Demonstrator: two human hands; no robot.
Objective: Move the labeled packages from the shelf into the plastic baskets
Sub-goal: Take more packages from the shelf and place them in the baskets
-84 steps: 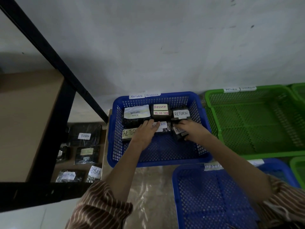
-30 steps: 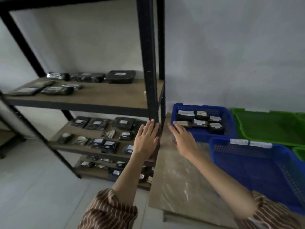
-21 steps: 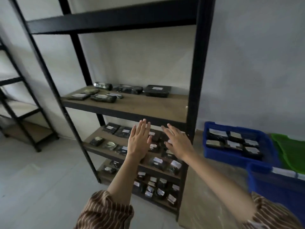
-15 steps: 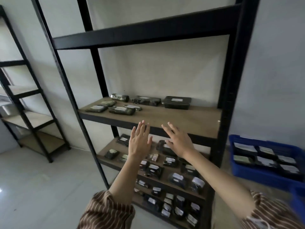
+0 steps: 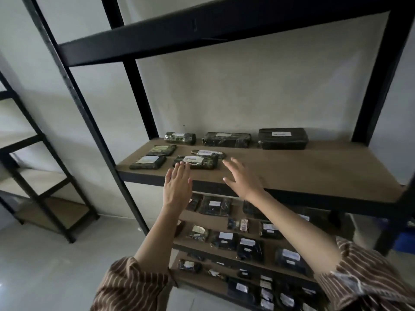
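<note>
A black metal rack has a wooden shelf at chest height. Several dark wrapped packages with white labels lie on its left and back part. The nearest is a flat labeled package near the front edge. My left hand is raised with straight fingers just in front of that package, fingertips at its near edge. My right hand hovers over the shelf's front edge, fingers spread, holding nothing. A larger black box stands at the back.
Lower shelves hold several more small labeled packages. A blue basket shows only as a sliver at the far right, behind the rack post. A second black rack stands at the left on the grey floor.
My view swung left and up from the blue basket to the rack. Both empty hands rose from the lower shelves toward the chest-height shelf's packages.
</note>
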